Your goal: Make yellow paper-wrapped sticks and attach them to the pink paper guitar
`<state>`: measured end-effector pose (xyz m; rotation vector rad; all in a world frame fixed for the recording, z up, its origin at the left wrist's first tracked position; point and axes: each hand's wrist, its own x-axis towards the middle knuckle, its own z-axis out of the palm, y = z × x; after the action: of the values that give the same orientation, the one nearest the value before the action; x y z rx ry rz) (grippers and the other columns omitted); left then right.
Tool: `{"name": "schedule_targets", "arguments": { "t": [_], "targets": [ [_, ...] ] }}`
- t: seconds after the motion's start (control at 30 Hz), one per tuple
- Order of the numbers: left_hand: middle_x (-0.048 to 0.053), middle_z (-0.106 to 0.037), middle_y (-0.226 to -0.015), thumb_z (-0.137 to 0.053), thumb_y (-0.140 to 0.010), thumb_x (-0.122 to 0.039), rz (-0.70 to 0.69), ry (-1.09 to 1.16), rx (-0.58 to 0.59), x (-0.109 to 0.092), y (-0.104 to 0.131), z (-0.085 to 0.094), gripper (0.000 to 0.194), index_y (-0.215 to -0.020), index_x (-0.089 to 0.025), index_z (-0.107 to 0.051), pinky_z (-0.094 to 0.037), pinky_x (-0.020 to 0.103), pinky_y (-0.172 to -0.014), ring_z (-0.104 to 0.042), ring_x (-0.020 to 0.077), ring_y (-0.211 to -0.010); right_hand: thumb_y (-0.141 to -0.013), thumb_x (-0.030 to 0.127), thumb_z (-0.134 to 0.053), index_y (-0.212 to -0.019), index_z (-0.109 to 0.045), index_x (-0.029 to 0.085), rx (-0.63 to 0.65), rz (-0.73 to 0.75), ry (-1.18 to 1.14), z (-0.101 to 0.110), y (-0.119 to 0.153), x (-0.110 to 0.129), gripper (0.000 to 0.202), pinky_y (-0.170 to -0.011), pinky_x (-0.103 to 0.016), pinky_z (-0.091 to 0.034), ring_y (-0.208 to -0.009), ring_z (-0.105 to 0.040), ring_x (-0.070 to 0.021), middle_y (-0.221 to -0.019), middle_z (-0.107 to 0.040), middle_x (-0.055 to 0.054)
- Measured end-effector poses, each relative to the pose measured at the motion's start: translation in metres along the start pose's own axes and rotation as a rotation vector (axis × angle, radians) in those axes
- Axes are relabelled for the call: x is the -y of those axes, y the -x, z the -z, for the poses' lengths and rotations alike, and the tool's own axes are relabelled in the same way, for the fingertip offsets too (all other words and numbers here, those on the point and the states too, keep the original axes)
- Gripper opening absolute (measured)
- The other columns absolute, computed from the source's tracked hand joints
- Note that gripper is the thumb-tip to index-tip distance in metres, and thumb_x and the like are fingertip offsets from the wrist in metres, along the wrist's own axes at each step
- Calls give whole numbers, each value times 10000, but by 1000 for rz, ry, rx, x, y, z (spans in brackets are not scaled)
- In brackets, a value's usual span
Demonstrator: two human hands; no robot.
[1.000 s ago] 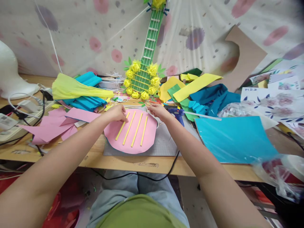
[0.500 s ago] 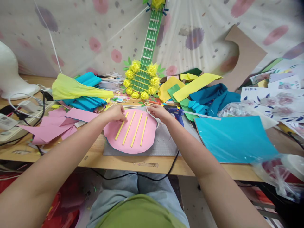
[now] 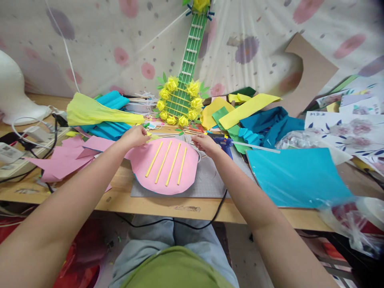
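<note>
A pink rounded piece (image 3: 187, 176) with several slanted yellow strips (image 3: 162, 162) lies on a grey mat (image 3: 210, 180). Over its upper left edge is my left hand (image 3: 136, 136), fingers pinched on something small and pale yellow-green. A pink paper strip (image 3: 100, 144) passes under the left wrist. My right hand (image 3: 204, 143) is near the upper right edge of the piece, fingers closed together; what they hold, if anything, is too small to make out. A blue glue gun (image 3: 225, 145) lies just right of that hand.
A green paper guitar with yellow flowers (image 3: 187, 60) leans at the back. Pink scraps (image 3: 64, 160) and a power strip (image 3: 36, 154) lie left. At right are a blue sheet (image 3: 297, 176), crumpled blue paper (image 3: 274, 124) and yellow paper (image 3: 249, 111). A black cable (image 3: 192, 227) hangs at the front edge.
My left hand has moved left and up, off the tops of the yellow strips, and a pale yellow-green bit now shows at its fingertips. The right hand has shifted slightly right.
</note>
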<state>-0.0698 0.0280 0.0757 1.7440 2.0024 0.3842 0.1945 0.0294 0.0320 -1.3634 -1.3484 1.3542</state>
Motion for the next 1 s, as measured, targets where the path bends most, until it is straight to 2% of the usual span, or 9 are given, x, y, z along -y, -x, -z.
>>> {"name": "schedule_targets", "arguments": {
  "t": [0.13, 0.23, 0.43, 0.57, 0.7, 0.73, 0.83, 1.0],
  "targets": [
    [25, -594, -587, -589, -633, -364, -10, -118, -163, 17, -9, 6, 181, -653, -189, -550, -337, 241, -472, -549, 164, -543, -685, 293, -574, -600, -450, 162, -33, -14, -20, 7, 7, -7, 198, -356, -172, -159, -378, -290, -24, -472, -394, 65],
    [25, -566, -570, -573, -648, -424, -20, -145, -215, 25, -11, 10, 237, -628, -191, -536, -311, 243, -475, -525, 162, -555, -693, 298, -553, -605, -468, 164, -77, -14, 30, 10, 10, -15, 181, -363, -179, -178, -375, -289, -32, -453, -380, 71],
    [34, -538, -539, -483, -715, -474, -16, -174, -233, 18, -13, 15, 301, -606, -198, -530, -285, 250, -478, -511, 176, -587, -682, 349, -551, -644, -519, 171, -118, 46, 180, 9, 5, -34, 185, -406, -189, -257, -413, -346, -57, -474, -421, 67],
    [34, -523, -535, -414, -769, -447, -72, -158, -244, 11, -19, 15, 332, -600, -185, -526, -275, 248, -479, -509, 169, -589, -687, 292, -535, -629, -544, 164, -160, 127, 328, 11, -2, -40, 141, -458, -197, -286, -464, -390, -73, -505, -477, 47],
    [15, -561, -610, -522, -707, -361, -150, -109, -167, 13, -35, 4, 183, -708, -180, -548, -316, 226, -507, -522, 148, -591, -695, 256, -531, -656, -568, 160, -183, 181, 453, 13, -6, -32, 110, -523, -201, -321, -522, -440, -82, -545, -517, 33],
    [13, -581, -659, -564, -670, -313, -173, -105, -132, 14, -40, -1, 169, -769, -178, -550, -333, 220, -519, -530, 143, -606, -698, 256, -532, -676, -577, 157, -173, 189, 476, 13, -8, -29, 111, -534, -200, -327, -534, -450, -83, -556, -524, 30],
    [32, -612, -811, -600, -614, -203, -244, -83, -89, 16, -56, -13, 290, -894, -164, -534, -382, 212, -582, -559, 144, -701, -703, 255, -538, -744, -609, 145, -80, 267, 529, 7, -23, -19, 137, -554, -194, -338, -583, -473, -83, -640, -566, 13],
    [42, -619, -825, -565, -653, -181, -212, 26, -188, 17, -66, -14, 223, -873, -157, -539, -404, 224, -621, -571, 148, -730, -716, 248, -562, -837, -657, 158, 105, 395, 780, -16, -69, 0, 178, -587, -192, -349, -669, -517, -95, -766, -621, -11]
  ]
}}
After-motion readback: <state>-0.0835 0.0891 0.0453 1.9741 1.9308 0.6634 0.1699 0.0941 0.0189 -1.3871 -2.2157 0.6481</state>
